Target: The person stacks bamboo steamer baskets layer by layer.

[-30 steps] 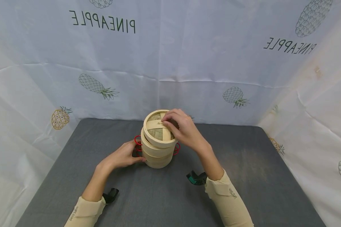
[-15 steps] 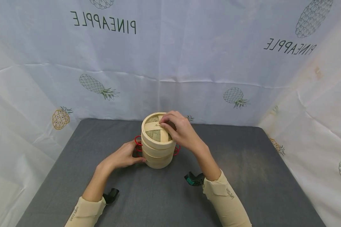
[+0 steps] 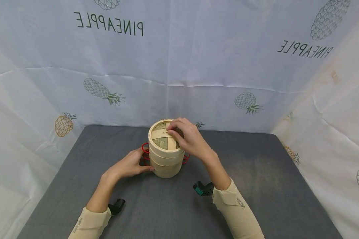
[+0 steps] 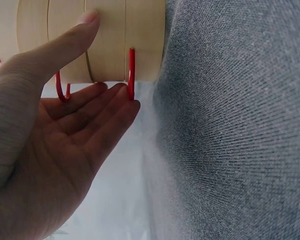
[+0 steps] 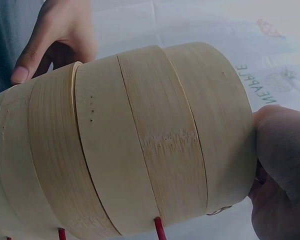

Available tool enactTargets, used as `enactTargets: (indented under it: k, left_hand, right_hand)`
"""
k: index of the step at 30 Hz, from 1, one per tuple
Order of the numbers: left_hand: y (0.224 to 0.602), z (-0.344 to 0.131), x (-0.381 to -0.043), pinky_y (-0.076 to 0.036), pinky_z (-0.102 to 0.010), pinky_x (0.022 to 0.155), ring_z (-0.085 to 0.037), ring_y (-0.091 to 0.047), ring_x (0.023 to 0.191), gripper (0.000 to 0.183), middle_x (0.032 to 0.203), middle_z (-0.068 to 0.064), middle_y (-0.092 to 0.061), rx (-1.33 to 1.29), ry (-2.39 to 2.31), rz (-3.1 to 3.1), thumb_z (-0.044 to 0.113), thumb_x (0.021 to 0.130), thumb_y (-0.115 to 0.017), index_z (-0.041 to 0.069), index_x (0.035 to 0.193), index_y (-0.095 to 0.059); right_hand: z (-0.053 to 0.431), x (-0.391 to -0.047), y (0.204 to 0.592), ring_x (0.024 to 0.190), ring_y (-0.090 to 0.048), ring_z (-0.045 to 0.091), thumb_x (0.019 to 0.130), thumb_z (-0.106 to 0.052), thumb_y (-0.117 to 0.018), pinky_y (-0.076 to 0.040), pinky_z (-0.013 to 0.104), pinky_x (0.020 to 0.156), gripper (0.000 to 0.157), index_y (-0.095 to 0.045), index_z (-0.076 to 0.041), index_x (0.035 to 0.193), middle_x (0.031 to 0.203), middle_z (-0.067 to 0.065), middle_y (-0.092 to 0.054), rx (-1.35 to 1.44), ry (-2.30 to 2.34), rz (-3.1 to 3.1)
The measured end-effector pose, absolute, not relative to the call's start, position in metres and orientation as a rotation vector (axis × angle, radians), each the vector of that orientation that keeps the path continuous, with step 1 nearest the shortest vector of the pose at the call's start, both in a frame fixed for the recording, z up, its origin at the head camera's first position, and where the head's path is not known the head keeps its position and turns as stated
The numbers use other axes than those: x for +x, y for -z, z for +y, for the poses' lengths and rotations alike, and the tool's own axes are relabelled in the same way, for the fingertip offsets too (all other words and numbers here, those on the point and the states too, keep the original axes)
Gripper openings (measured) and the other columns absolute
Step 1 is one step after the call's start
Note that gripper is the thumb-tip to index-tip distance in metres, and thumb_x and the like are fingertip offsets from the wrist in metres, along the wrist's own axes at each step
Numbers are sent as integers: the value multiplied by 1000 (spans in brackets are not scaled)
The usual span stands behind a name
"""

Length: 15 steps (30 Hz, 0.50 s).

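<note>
A round bamboo steamer (image 3: pixel 166 167) of stacked tiers stands upright on the table, its woven lid (image 3: pixel 160 134) seated on top. Red handles (image 3: pixel 145 148) stick out from its sides. My left hand (image 3: pixel 130 164) holds the steamer's lower left side. In the left wrist view its thumb presses the wall, while the fingers (image 4: pixel 102 117) reach behind by a red handle (image 4: pixel 131 75). My right hand (image 3: pixel 188 137) pinches the small loop at the lid's centre. In the right wrist view, that hand (image 5: pixel 282 160) appears beside the lid's end and its fingertips are hidden.
The table (image 3: pixel 167 209) has a dark grey cloth. Behind it hangs a white curtain (image 3: pixel 197 59) with pineapple prints, coming close to the table's back edge. Black wrist cameras (image 3: pixel 116 206) are worn under both forearms.
The lid, tilted and raised a second ago, has come down and left and now sits level on the top tier. My right hand moved with it; the left hand stayed put.
</note>
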<state>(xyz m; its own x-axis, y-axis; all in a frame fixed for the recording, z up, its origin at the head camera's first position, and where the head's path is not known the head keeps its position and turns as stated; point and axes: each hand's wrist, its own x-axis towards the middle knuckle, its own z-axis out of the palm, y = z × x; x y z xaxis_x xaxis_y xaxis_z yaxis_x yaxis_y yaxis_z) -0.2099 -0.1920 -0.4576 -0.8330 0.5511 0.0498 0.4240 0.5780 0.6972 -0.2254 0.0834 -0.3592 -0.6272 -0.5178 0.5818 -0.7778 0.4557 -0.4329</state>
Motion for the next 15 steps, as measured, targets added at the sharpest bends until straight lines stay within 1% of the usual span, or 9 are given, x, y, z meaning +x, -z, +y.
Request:
enactTargets:
  k: [4, 9, 15]
  left_hand:
    - [457, -193, -210, -63, -44, 97, -23, -76, 112, 66, 125, -8, -76, 817, -1088, 2637, 28, 91, -90, 2, 144, -60]
    - [457, -193, -210, -63, -47, 98, -26, -76, 114, 66, 128, -10, -75, 805, -1089, 2634, 27, 91, -90, 1, 144, -60]
    - [457, -192, -210, -63, -47, 98, -26, -76, 114, 66, 128, -10, -75, 802, -1099, 2626, 27, 92, -90, 2, 145, -60]
  right_hand:
    - [83, -226, 361, 111, -66, 23, 105, -14, -72, -57, 40, 95, 10, -77, -7, 111, 116, 7, -75, 1085, -979, -2352]
    - [83, -226, 362, 114, -66, 24, 106, -14, -71, -58, 41, 98, 11, -78, -7, 111, 117, 7, -76, 1074, -978, -2362]
    - [84, -225, 362, 116, -66, 24, 106, -15, -72, -58, 41, 100, 11, -78, -8, 112, 118, 7, -76, 1061, -987, -2372]
